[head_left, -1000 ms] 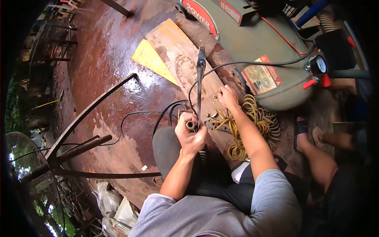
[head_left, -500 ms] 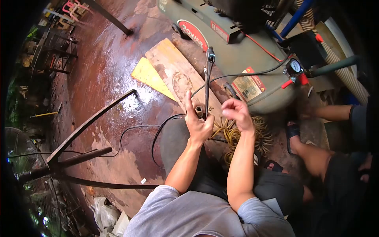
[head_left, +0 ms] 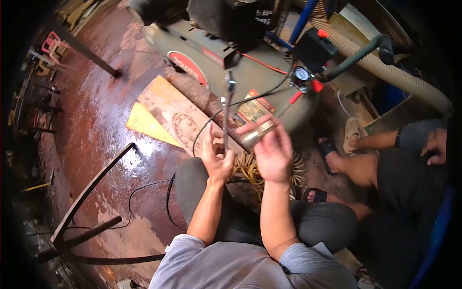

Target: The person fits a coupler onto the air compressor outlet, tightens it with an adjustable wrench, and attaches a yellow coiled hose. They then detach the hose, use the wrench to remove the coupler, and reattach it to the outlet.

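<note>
My left hand [head_left: 217, 156] is closed around the lower end of a long ratchet wrench [head_left: 225, 113], which points away from me with its head over the air compressor's tank. Its index finger stretches along the handle. My right hand [head_left: 273, 151] grips a brass-coloured metal cylinder [head_left: 258, 134], tilted and blurred by motion, just right of the wrench. Below both hands lies a coiled yellow hose [head_left: 244, 166]. The green air compressor [head_left: 192, 45] stands beyond them.
A wooden plank [head_left: 175, 108] and a yellow board [head_left: 147, 126] lie on the wet floor. A black cable [head_left: 129, 204] trails left near a bent metal frame [head_left: 91, 188]. Another person's legs [head_left: 358, 168] are at the right. A pressure gauge [head_left: 301, 73] sits on the compressor.
My right hand, with nothing visible in it before, now holds the metal cylinder, which resembles the piece earlier beside my left fingers. My left hand keeps the wrench. The camera view has turned right.
</note>
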Demonstrator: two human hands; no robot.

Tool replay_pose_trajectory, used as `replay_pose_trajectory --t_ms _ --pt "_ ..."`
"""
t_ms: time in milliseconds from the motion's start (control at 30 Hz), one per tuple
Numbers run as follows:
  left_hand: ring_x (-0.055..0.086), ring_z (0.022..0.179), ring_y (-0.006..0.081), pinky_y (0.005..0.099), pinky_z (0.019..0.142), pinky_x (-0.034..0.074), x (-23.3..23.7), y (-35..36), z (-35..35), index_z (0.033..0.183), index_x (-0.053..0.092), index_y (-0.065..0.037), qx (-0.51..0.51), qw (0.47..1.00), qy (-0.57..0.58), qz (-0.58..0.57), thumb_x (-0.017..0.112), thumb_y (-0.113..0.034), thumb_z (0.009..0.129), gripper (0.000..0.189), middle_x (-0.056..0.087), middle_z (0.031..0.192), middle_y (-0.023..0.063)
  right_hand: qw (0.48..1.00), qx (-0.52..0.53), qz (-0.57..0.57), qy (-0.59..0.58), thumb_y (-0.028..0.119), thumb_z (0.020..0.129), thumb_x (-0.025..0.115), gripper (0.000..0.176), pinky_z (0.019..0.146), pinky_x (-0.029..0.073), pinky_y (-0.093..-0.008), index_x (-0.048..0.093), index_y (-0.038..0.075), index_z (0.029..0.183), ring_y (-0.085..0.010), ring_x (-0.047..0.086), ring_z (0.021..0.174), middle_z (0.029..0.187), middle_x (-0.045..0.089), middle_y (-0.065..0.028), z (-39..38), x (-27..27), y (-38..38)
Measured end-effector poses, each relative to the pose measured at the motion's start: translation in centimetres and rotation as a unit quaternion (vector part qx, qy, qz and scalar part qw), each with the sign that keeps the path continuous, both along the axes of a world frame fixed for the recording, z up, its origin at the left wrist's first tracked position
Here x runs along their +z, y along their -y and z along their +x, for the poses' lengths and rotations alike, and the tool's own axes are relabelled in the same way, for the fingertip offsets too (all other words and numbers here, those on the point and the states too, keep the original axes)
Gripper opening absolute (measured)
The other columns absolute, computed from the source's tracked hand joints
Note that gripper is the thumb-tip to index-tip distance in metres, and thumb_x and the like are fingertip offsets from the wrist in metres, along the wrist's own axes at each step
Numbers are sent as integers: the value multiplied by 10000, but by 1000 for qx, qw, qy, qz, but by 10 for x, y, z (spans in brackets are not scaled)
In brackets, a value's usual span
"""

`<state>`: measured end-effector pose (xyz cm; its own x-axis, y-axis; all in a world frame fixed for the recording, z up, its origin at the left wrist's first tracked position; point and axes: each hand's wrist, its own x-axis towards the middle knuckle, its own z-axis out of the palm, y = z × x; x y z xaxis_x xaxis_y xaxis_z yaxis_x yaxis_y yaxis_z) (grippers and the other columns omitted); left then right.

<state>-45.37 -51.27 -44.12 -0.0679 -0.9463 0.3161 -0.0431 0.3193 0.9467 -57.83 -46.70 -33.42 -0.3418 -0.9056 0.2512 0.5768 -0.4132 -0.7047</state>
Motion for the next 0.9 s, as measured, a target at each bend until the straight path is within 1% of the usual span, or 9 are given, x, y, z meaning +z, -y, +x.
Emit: replay_pose_trajectory --t_ms 33,67,133,233,333,400,467,833,900 --pt "555 653 68 230 571 487 3 1 5 1397 538 -33 13 997 76 -27 575 82 670 737 614 1156 91 999 -39 24 22 266 1020 544 361 910 509 -378 518 7 1271 -236 646 986 1117 649 -136 -15 14 -5" --pt "539 664 39 216 580 481 0 1 6 1366 581 -45 15 998 61 0 572 82 683 694 624 1238 76 995 -78 47 46 273 1018 556 375 844 536 -345 523 12 1286 -198 660 906 1042 657 -99 -30 24 -10" --pt "528 636 40 199 566 466 -14 9 11 1395 550 -24 -2 999 -6 44 537 130 750 663 654 1195 65 976 -177 123 21 231 1019 551 347 685 543 -275 546 25 1298 -148 641 780 887 615 -46 -67 26 -24" --pt "550 620 56 203 537 471 -5 13 10 1397 523 25 -20 976 -159 145 526 91 766 634 674 1157 132 907 -271 253 -200 129 974 586 281 579 507 -223 616 24 1233 -64 564 705 839 576 -5 -134 -15 -25" --pt "536 581 81 215 513 461 -2 26 16 1414 488 33 -48 964 -186 183 504 63 771 644 660 1129 155 873 -304 237 -297 103 914 667 309 588 486 -201 622 18 1208 -55 562 721 875 605 -8 -156 -16 -5" --pt "512 567 84 219 503 449 4 42 16 1422 475 32 -60 966 -184 174 488 63 768 655 652 1122 145 879 -314 217 -284 71 859 722 285 625 467 -199 655 11 1129 -58 549 715 883 630 -9 -163 -20 6" --pt "488 566 77 215 502 432 18 58 12 1428 478 13 -84 966 -171 175 477 67 763 667 653 1117 135 838 -319 228 -379 61 846 736 234 661 456 -210 676 4 1065 -65 544 713 865 640 -3 -168 -30 14" --pt "505 581 63 210 515 448 -3 57 3 1432 483 0 -89 958 -185 201 491 78 784 652 667 1098 120 855 -326 234 -330 92 886 709 235 699 479 -244 662 1 1097 -91 582 760 861 648 -18 -156 -35 22" --pt "498 585 59 210 513 446 -1 61 3 1431 478 13 -84 961 -180 192 488 78 789 646 666 1085 114 827 -348 223 -381 101 900 687 235 738 496 -281 634 6 1108 -125 604 807 900 654 -53 -157 -41 26"
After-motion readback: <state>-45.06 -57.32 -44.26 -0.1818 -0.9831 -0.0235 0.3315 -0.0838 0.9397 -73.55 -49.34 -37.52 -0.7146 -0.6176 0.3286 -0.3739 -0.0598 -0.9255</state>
